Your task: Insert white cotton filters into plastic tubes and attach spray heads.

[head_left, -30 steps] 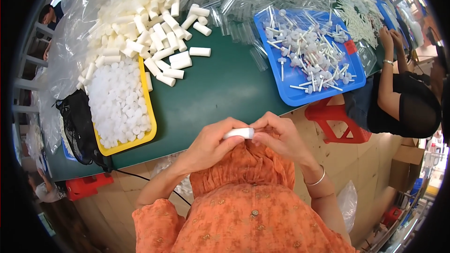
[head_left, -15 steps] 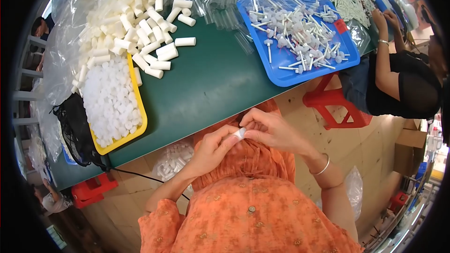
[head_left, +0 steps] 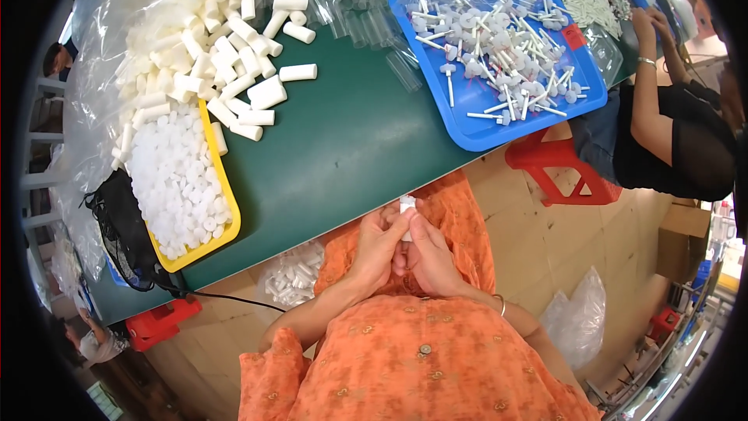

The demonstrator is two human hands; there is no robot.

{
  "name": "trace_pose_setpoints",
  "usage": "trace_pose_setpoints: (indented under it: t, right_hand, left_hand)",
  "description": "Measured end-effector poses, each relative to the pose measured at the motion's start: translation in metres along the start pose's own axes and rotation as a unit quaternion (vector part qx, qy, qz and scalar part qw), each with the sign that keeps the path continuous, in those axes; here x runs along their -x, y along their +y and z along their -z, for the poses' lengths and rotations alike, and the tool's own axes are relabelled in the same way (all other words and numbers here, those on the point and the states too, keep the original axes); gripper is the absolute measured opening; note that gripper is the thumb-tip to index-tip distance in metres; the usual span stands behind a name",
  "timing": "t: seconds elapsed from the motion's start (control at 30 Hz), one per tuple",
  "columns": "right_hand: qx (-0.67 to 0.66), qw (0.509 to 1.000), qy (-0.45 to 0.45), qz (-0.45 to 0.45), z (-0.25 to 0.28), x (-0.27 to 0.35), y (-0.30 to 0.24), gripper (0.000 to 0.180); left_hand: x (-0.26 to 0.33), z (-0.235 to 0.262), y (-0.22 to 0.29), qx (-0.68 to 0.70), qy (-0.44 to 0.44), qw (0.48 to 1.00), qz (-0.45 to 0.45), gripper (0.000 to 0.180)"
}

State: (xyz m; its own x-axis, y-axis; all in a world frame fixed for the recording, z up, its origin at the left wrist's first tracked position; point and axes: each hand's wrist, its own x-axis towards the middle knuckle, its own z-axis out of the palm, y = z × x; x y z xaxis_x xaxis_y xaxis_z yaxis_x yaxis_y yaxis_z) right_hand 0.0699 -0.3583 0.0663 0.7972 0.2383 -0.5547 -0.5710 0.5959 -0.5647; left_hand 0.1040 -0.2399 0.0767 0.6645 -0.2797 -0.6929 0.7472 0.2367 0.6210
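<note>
Close to my lap, just off the table's near edge, both hands meet around a small white cylindrical piece (head_left: 407, 203). Its top sticks up beyond my fingertips, while the lower part is mostly hidden. My left hand (head_left: 377, 248) is closed on it from the left, thumb pressed against its side. From the right, my right hand (head_left: 433, 256) grips it too, with the thumb alongside the left one. Left of my hands on the green table (head_left: 335, 148) stands a yellow tray (head_left: 231, 214) heaped with small white plastic caps (head_left: 175, 187).
Cream foam-like cylinders (head_left: 249, 82) lie piled behind the yellow tray. A blue tray (head_left: 467, 139) holds white sticks with round translucent heads. Clear tubes (head_left: 351, 0) cover the far side. A co-worker (head_left: 647, 132) sits at right by a red stool (head_left: 538, 160). A bag of white pieces (head_left: 294, 277) lies below.
My hands have drawn together and moved lower, the right hand coming down beside the left. The white piece now points upward from between them. The view has shifted slightly.
</note>
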Motion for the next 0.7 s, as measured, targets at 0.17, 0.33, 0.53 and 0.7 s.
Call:
trace_pose_setpoints:
  t: [0.17,0.33,0.53,0.7]
  right_hand:
    - [-0.071,0.997,-0.018,-0.027,-0.002,-0.011,-0.004,0.035]
    - [-0.119,0.99,-0.033,-0.066,0.001,-0.015,-0.009,0.038]
    - [0.041,0.996,-0.004,-0.076,0.009,-0.006,-0.018,0.038]
    - [-0.018,0.998,-0.058,-0.026,0.012,-0.009,-0.004,0.041]
  left_hand:
    - [-0.008,0.009,-0.003,0.097,-0.04,0.994,-0.012,0.037]
    - [-0.007,0.001,0.002,0.104,-0.057,0.993,-0.024,0.035]
    - [-0.004,-0.004,-0.009,0.143,-0.056,0.986,-0.067,0.032]
    - [-0.003,-0.004,-0.003,0.132,-0.03,0.989,-0.054,0.03]
